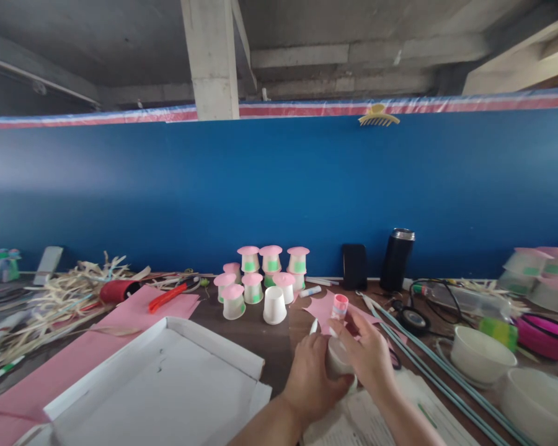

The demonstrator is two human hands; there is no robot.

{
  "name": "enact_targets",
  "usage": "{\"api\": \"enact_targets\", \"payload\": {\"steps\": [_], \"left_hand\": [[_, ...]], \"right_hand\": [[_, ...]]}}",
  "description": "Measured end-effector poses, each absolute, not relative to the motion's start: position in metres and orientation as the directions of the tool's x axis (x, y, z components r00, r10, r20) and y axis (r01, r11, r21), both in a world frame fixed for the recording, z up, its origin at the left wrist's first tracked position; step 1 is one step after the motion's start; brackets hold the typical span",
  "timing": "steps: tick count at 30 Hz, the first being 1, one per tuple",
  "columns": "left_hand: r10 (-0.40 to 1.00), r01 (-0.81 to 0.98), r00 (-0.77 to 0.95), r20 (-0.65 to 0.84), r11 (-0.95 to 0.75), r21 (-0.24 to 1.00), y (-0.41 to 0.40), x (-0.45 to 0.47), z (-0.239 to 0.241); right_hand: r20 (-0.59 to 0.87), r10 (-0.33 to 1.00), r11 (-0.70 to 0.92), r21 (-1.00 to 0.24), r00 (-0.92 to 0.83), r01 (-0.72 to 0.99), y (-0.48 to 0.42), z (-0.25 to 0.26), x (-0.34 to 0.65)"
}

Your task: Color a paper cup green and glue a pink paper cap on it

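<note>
Left hand: the left hand (312, 378) is at the near middle of the table, its fingers closed around the side of a white paper cup (338, 358).
Right hand: the right hand (369, 354) lies over the same cup from the right, fingers curled on it, so both hands clamp it together.
Cup: it sits between the two palms, mostly hidden, just above some printed paper (353, 421).
Just beyond: a glue stick with pink cap (339, 306) stands on a pink paper piece (323, 306).
Further: a plain white cup (274, 305) stands upside down, and behind it a group of cups with pink tops (265, 275).
Left: an open white cardboard box (167, 384) on pink sheet (74, 359).
Right: two white bowls (478, 354), long thin sticks (423, 365).
Far: a black flask (397, 260) at the blue wall (279, 186).
</note>
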State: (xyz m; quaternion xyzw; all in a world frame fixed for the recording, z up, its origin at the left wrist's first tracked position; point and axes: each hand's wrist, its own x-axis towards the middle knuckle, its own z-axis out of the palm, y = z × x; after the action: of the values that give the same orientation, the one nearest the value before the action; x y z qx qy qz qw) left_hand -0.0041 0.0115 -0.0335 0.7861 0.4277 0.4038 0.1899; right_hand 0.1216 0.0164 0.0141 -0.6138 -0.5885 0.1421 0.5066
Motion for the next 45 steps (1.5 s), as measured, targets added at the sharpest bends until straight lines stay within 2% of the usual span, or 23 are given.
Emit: {"api": "enact_targets", "payload": {"steps": [12,21,27,33,41,45], "left_hand": [[0.814,0.5,0.323,0.483,-0.58,0.643,0.011,-0.005,-0.03],[0.819,0.483,0.306,0.485,-0.573,0.662,0.009,-0.006,-0.028],[0.864,0.481,0.241,0.443,-0.502,0.719,0.009,-0.009,-0.021],[0.882,0.493,0.196,0.428,-0.466,0.735,0.01,-0.009,-0.018],[0.898,0.455,0.005,0.441,-0.395,0.798,0.013,-0.017,-0.011],[0.89,0.386,0.012,0.456,-0.425,0.819,0.014,-0.024,-0.008]], "right_hand": [[0.398,0.858,0.172,-0.819,0.325,0.548,0.019,0.012,0.124],[0.371,0.846,0.226,-0.9,0.383,0.373,0.019,0.014,0.128],[0.367,0.822,0.261,-0.923,0.436,0.284,0.011,0.015,0.132],[0.377,0.789,0.241,-0.916,0.486,0.32,0.008,0.02,0.136],[0.294,0.798,0.062,-0.908,0.526,0.414,0.02,0.004,0.166],[0.305,0.808,0.019,-0.868,0.504,0.496,0.029,-0.002,0.181]]}}
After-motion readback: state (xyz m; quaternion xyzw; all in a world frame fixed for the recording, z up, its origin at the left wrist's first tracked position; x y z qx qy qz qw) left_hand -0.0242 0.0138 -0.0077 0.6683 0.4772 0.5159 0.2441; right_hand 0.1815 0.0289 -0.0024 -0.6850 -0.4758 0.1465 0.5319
